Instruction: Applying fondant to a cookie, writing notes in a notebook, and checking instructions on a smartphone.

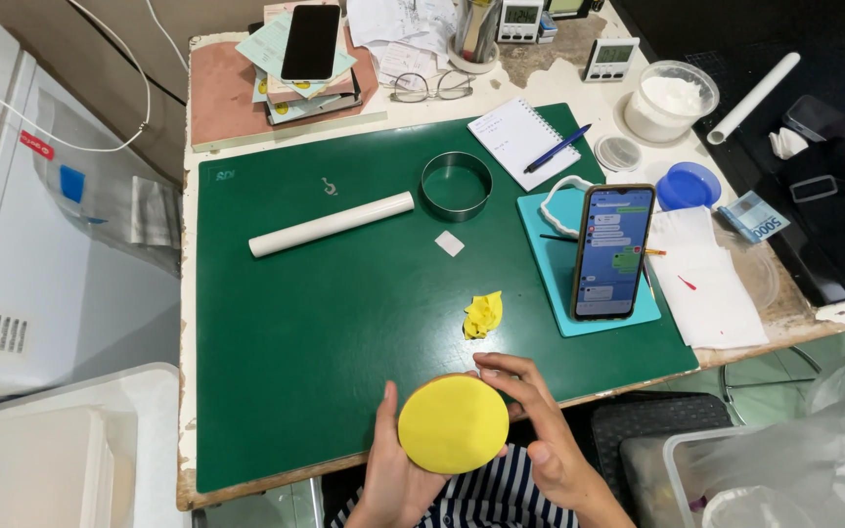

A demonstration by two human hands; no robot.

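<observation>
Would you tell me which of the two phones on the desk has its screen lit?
The propped phone on the turquoise board; the other phone, atop the books, is dark.

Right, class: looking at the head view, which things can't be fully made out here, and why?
Head view only:
- Underside of the round yellow fondant-covered disc: faces away; left hand and right hand cover its rim.
- Clear plastic tub: cut by the bottom edge.
- Upright phone screen: text too small.
</observation>
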